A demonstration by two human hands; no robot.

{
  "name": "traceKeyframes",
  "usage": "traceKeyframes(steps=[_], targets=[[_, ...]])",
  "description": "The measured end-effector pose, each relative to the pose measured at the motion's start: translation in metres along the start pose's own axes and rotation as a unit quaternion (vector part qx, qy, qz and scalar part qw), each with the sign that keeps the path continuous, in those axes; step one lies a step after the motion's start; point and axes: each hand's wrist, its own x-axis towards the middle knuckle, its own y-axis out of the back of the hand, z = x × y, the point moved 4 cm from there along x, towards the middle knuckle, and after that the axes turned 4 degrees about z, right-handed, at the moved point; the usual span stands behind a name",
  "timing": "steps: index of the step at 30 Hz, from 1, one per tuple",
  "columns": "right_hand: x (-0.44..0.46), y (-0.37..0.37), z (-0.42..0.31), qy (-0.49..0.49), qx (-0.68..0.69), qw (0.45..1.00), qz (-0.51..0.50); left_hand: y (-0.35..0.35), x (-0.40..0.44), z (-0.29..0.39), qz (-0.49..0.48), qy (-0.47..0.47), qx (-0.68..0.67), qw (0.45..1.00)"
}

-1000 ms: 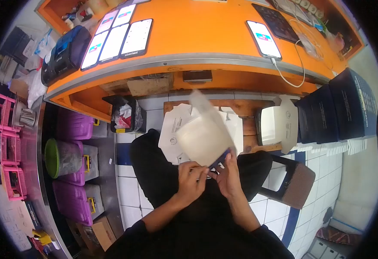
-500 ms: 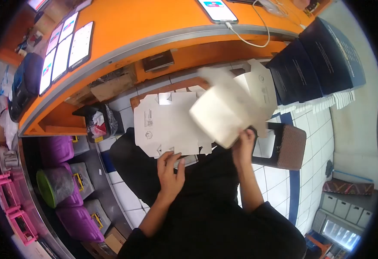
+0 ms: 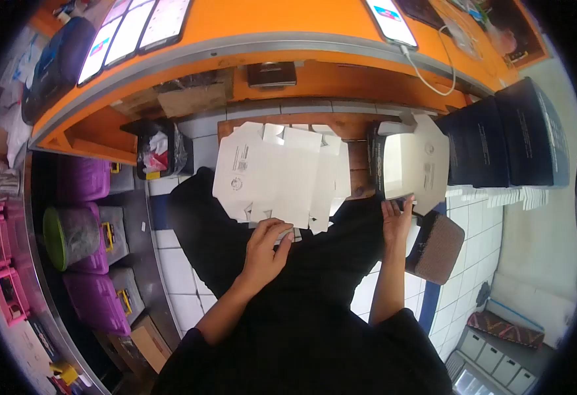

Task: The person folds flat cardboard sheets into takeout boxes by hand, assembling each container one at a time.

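Flat white die-cut cardboard sheets (image 3: 278, 171) lie on a low wooden table (image 3: 357, 155). My left hand (image 3: 266, 253) rests at their near edge, its fingers curled on the cardboard's edge. On the right, a folded box with an open lid (image 3: 400, 164) stands at the table's right end; its inside is white and its outer side dark. My right hand (image 3: 397, 217) is at the near edge of this box, thumb and fingers on its rim.
Dark blue stacked boxes (image 3: 482, 141) stand at the right. An orange desk (image 3: 262, 29) with phones spans the top. A black bin (image 3: 158, 148) stands left of the low table, beyond it purple crates (image 3: 97, 303). A brown stool (image 3: 438, 247) sits near my right hand.
My right hand has carried the folded box rightward and lowered it at the table's right end. My left hand has left the box and moved to the flat sheets.
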Motion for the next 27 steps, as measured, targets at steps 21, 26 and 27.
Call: traceKeyframes(steps=[21,26,27], targets=[[0.006,-0.034,-0.006,0.120,-0.006,0.990,0.077,-0.004,0.000,0.004,-0.067,0.041,-0.043,0.996],[0.002,-0.028,-0.004,0.179,-0.022,0.979,0.095,-0.003,-0.003,-0.002,-0.080,0.043,-0.035,0.995],[-0.003,-0.028,-0.004,0.207,-0.037,0.972,0.102,-0.002,-0.004,-0.004,-0.077,0.053,-0.040,0.995]])
